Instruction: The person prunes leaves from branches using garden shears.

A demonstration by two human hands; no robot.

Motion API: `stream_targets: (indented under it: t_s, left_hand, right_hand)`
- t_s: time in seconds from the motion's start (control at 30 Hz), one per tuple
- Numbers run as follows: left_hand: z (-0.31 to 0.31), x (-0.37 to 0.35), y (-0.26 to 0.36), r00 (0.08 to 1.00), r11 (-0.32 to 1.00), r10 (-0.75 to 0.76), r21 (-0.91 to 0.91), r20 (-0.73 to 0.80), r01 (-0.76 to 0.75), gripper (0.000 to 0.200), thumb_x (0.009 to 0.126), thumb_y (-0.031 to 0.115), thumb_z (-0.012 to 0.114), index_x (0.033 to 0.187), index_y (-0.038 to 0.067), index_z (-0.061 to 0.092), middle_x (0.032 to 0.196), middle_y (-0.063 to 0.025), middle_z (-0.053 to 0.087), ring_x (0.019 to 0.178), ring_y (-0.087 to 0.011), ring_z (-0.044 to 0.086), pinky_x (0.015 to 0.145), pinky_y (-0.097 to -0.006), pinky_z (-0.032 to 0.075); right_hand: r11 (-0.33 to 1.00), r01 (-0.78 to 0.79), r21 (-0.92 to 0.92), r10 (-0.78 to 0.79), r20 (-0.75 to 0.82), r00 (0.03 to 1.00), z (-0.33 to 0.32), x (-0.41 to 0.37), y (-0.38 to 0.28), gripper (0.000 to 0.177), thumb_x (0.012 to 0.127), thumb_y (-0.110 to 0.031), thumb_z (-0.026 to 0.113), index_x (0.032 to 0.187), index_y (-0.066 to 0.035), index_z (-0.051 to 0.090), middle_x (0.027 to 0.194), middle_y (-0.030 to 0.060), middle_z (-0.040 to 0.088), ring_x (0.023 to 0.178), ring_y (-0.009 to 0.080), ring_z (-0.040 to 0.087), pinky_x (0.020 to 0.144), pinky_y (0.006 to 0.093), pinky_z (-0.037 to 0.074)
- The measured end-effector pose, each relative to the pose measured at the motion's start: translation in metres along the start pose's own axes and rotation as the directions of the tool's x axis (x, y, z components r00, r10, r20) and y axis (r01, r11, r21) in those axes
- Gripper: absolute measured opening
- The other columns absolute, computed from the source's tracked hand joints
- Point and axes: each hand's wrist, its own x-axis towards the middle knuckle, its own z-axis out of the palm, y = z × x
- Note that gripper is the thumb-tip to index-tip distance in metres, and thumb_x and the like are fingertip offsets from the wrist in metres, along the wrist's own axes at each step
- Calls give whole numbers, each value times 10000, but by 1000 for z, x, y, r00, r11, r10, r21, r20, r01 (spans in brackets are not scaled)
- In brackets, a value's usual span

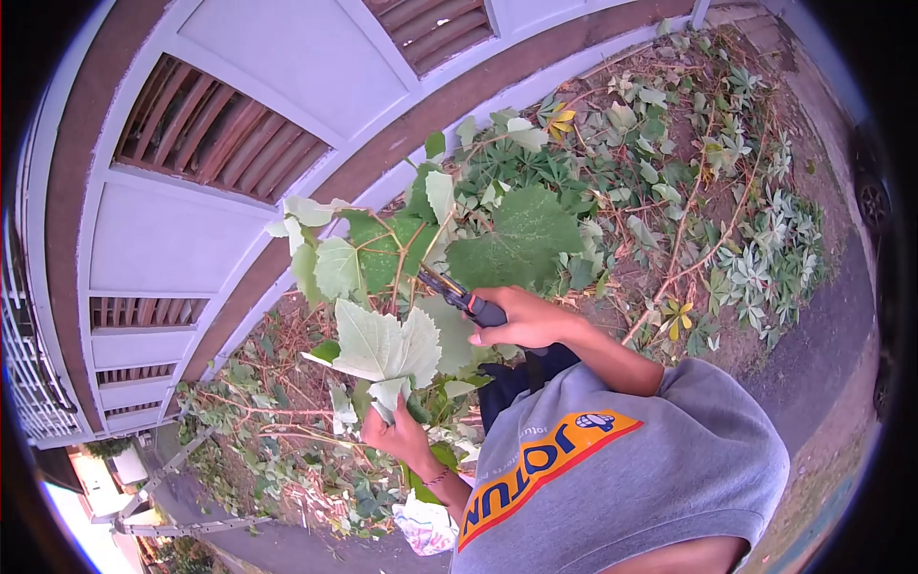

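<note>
My right hand [521, 319] is closed around the dark handles of pruning shears [461, 295]. Their blades reach in among the stems of a cut-looking vine branch [387, 244] with broad green leaves. A large dark green leaf [516, 237] spreads just beyond the shears. Lower and to the left, my left hand [395, 438] pinches the base of a pale leaf [382, 346] whose underside faces up. Whether the blades touch a stem is hard to make out.
Heaps of cut branches and leaves [660, 182] cover the ground along a white and brown wall [258, 57] with slatted vents. A metal ladder [191, 528] stands at lower left. A white patterned bag [424, 524] lies near my left forearm. Pavement [813, 325] runs along the right.
</note>
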Motion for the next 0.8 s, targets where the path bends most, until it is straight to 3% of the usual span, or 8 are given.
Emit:
stream_targets:
  t_s: [0.07, 0.13, 0.23, 0.37, 0.47, 0.53, 0.8]
  left_hand:
    - [2, 4, 5, 999, 999, 43, -21, 26, -42, 117, 814, -21, 658, 898, -87, 705, 670, -110, 660, 602, -112, 535, 548, -294, 400]
    - [0, 9, 6, 997, 995, 10, -101, 74, -2, 135, 854, 28, 652, 900, -88, 705, 657, -92, 646, 591, -107, 510, 531, -290, 378]
    - [-3, 10, 3, 995, 995, -42, -84, 95, 50, 174, 890, 77, 650, 906, -87, 707, 642, -78, 625, 581, -104, 485, 521, -286, 355]
    - [-1, 5, 7, 997, 995, 24, -93, 68, -18, 175, 890, 90, 669, 912, -78, 715, 629, -71, 612, 575, -102, 473, 518, -278, 344]
    - [-3, -4, 8, 997, 999, -20, -33, 68, 22, 169, 887, 90, 674, 911, -71, 720, 644, -79, 631, 576, -104, 484, 517, -283, 353]
    - [-2, -10, 9, 998, 999, -24, -36, 56, 26, 167, 884, 87, 676, 910, -72, 721, 654, -78, 640, 579, -104, 492, 519, -281, 358]
    - [6, -29, 22, 995, 991, -89, -99, -33, 86, 165, 893, 77, 670, 902, -81, 716, 696, -63, 665, 608, -93, 516, 534, -263, 386]
  right_hand:
    - [1000, -17, 6, 16, 80, 997, -8, 2, -1, 481, 780, -404, 718, 1030, -9, 607, 724, 116, 579, 702, 269, 573, 658, 390, 422]
    - [999, -14, 38, 11, 91, 996, -16, 4, 3, 469, 787, -424, 716, 991, -16, 613, 720, 94, 565, 700, 249, 550, 649, 381, 413]
    - [995, -16, 95, 5, 119, 993, -23, -6, -3, 480, 782, -462, 722, 957, -25, 626, 724, 54, 556, 702, 199, 525, 643, 344, 397]
    - [985, 12, 172, -21, 53, 998, -16, -12, 10, 469, 780, -455, 725, 955, -30, 631, 720, 49, 552, 699, 188, 519, 643, 330, 390]
    - [971, -83, 223, 63, 95, 993, -14, -17, 14, 471, 818, -419, 738, 1055, -29, 621, 827, 24, 595, 799, 153, 541, 720, 293, 406]
    - [978, -48, 203, 47, 8, 999, -11, -22, 12, 464, 766, -431, 731, 944, -14, 631, 719, 71, 565, 708, 206, 537, 654, 338, 399]
    - [990, -134, -29, 133, -38, 990, -25, -47, -1, 507, 748, -408, 735, 1014, 10, 629, 758, 163, 618, 750, 315, 614, 683, 404, 444]
